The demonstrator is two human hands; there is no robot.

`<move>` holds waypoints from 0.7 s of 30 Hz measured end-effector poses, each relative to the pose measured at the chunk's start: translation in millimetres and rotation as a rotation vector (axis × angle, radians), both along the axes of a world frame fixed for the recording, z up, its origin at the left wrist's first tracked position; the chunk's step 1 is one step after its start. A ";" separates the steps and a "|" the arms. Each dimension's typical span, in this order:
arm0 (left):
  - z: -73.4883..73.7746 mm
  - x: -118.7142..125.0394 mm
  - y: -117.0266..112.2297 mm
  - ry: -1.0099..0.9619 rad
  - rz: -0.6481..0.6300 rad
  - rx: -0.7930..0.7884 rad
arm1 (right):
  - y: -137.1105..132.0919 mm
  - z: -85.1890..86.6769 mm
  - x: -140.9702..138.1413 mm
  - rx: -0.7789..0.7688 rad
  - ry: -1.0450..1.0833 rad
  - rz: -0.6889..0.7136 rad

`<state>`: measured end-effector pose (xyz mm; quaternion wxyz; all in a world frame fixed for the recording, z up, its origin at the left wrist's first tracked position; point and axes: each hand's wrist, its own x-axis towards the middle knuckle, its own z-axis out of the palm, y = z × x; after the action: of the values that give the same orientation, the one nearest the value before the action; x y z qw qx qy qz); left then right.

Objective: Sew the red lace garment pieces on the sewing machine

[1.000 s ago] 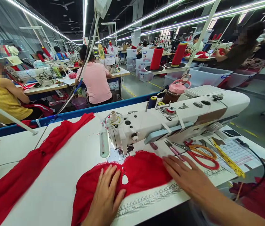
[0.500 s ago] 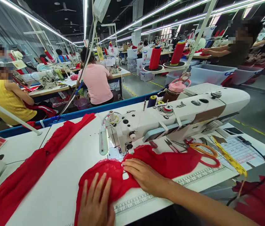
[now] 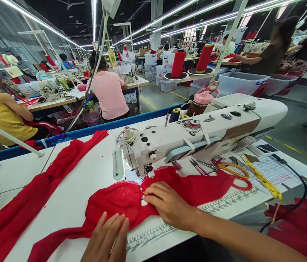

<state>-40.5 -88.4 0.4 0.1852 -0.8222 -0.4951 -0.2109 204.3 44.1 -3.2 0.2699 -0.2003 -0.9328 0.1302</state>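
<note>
A red lace garment piece (image 3: pixel 197 187) lies spread on the white sewing table (image 3: pixel 88 174) in front of the white sewing machine (image 3: pixel 197 133). My right hand (image 3: pixel 166 203) rests flat on its middle, fingers pointing left, just below the needle area. My left hand (image 3: pixel 106 238) lies open at the near edge, fingers stretched onto the garment's lower left part. A long strip of red fabric (image 3: pixel 47 178) runs diagonally across the table's left side.
Scissors with orange and red handles (image 3: pixel 229 167), a yellow tape measure (image 3: pixel 262 180) and a paper sheet (image 3: pixel 278 171) lie right of the garment. More red fabric (image 3: pixel 300 225) hangs at the lower right. Thread cones (image 3: pixel 177 63) stand behind the machine. Other people sit at machines beyond.
My right hand moved left from the scissors to the garment's middle. The garment got spread out rightward over the scissors and leftward along the table edge. My left hand slid back toward me.
</note>
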 end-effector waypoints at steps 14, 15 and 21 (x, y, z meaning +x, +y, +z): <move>-31.3 36.7 50.8 -0.170 -0.026 -0.123 | 4.1 -4.1 -5.6 -0.038 -0.041 -0.020; -32.1 38.3 49.7 -0.137 -0.019 -0.106 | 5.5 -2.8 -4.1 -0.075 -0.010 -0.025; -25.3 41.9 52.6 -0.130 -0.001 -0.115 | 11.2 6.2 3.1 -0.104 -0.125 -0.020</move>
<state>1.4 -35.8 -24.9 0.1048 -0.8164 -0.5169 -0.2352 207.4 55.2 3.0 0.2014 -0.2313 -0.9377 0.1632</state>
